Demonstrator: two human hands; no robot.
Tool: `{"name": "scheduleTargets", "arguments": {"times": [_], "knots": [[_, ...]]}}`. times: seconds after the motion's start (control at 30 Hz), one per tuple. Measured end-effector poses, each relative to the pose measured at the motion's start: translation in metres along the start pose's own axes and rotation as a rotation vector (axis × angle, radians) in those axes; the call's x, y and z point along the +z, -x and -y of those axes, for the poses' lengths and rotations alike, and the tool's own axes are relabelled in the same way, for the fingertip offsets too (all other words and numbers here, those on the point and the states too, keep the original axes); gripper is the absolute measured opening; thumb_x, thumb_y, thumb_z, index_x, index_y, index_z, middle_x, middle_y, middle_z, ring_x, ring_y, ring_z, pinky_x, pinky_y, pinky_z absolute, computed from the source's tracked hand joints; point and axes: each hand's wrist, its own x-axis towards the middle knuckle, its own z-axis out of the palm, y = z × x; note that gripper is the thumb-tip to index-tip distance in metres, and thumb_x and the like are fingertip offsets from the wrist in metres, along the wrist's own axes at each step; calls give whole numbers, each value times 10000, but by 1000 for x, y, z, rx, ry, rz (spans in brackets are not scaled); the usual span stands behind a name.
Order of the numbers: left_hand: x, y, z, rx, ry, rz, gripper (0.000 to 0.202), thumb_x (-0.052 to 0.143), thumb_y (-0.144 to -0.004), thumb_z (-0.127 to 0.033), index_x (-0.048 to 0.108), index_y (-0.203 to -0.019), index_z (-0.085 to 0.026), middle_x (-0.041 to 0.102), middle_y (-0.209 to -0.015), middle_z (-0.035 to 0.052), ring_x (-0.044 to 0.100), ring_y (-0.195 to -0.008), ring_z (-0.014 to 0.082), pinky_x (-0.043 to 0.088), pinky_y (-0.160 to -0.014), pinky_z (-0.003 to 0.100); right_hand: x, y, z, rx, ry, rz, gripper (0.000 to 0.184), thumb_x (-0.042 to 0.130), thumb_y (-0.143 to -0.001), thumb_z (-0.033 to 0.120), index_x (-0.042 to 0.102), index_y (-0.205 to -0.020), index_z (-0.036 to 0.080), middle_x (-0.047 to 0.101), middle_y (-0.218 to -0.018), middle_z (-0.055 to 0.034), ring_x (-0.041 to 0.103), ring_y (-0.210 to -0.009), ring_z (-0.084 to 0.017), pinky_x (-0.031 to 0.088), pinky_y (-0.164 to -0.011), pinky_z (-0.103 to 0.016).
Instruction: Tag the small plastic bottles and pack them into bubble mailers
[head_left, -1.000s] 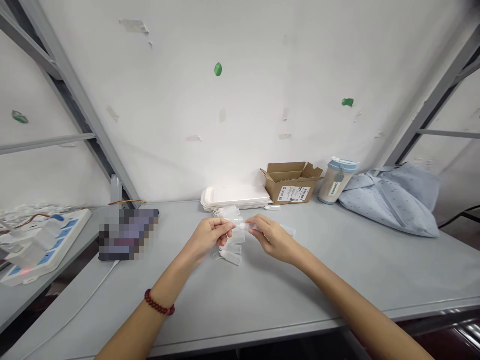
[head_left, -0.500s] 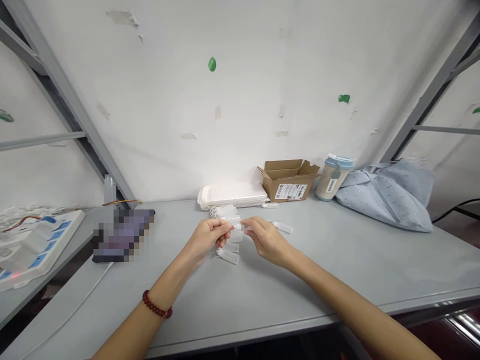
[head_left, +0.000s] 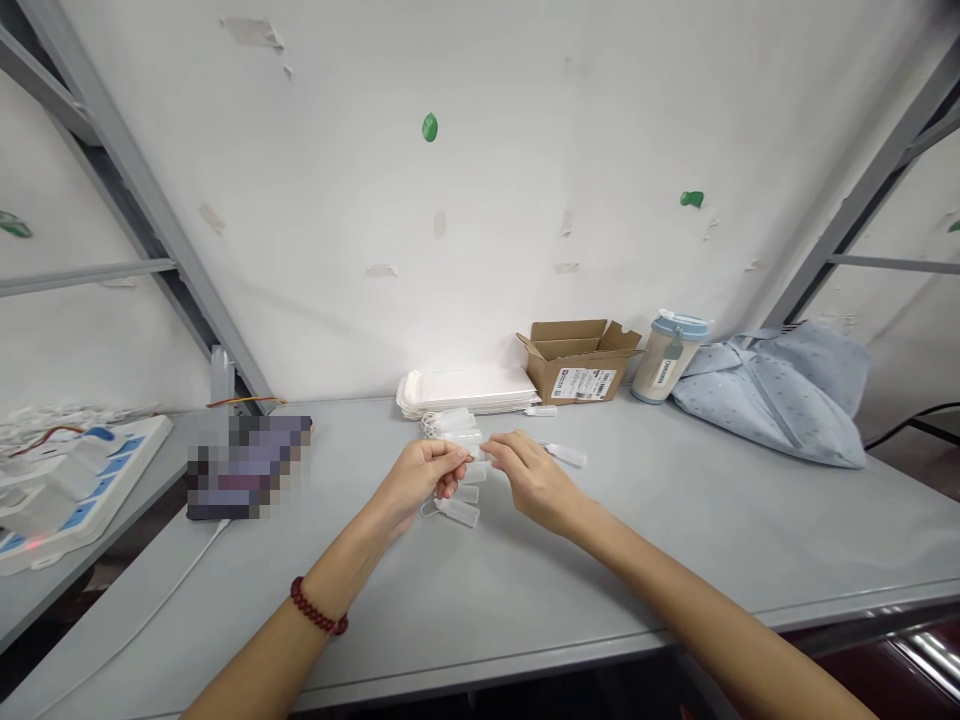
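Over the middle of the grey table (head_left: 525,590), my left hand (head_left: 420,478) and my right hand (head_left: 529,478) meet fingertip to fingertip. Both pinch one small translucent plastic bottle (head_left: 474,451), the left hand at one end and the right at the other. Below and behind the hands lie several more such little bottles (head_left: 454,511), some with looped caps. One capped bottle (head_left: 564,455) lies just right of my right hand. A red bead bracelet (head_left: 317,609) is on my left wrist.
A stack of white bags (head_left: 469,391) lies against the wall, with an open cardboard box (head_left: 576,362), a lidded cup (head_left: 665,357) and a blue cloth bundle (head_left: 780,392) to its right. A phone (head_left: 244,465) with a cable and a power strip (head_left: 67,480) are at left.
The hands have stayed together on the small bottle, the fingers shifting slightly closer. The view has drifted a little.
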Motion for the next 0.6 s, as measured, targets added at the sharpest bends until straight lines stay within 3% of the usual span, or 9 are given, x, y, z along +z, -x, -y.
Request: {"name": "scheduleTargets", "arguments": {"times": [0.17,0.3,0.6], "knots": [[-4,1,-5,-13,33,17,290,581,-766,-400,600,-678,-124,511,-586,-21,410,-454,53,285,-477,208,-4,-4,-1,17,-51,-29,293,356,-868,19,469,-1104,152,579,-944,-108,515,-828,-185,488,-686,-311],[-6,3,-9,-8,4,-42,315,558,-782,-431,641,-790,-127,550,-655,-5,424,-469,56,302,-482,212,-5,-5,-5,40,-84,-55,291,366,-870,25,471,-1102,165,579,-943,-104,526,-839,-180,493,-687,-305],[-2,0,-9,40,-64,-54,275,608,-739,-389,567,-618,-146,492,-537,-28,402,-468,64,312,-482,207,-7,-6,-3,48,-110,-38,282,368,-881,46,475,-1110,172,588,-943,-106,542,-838,-178,502,-694,-308]]}}
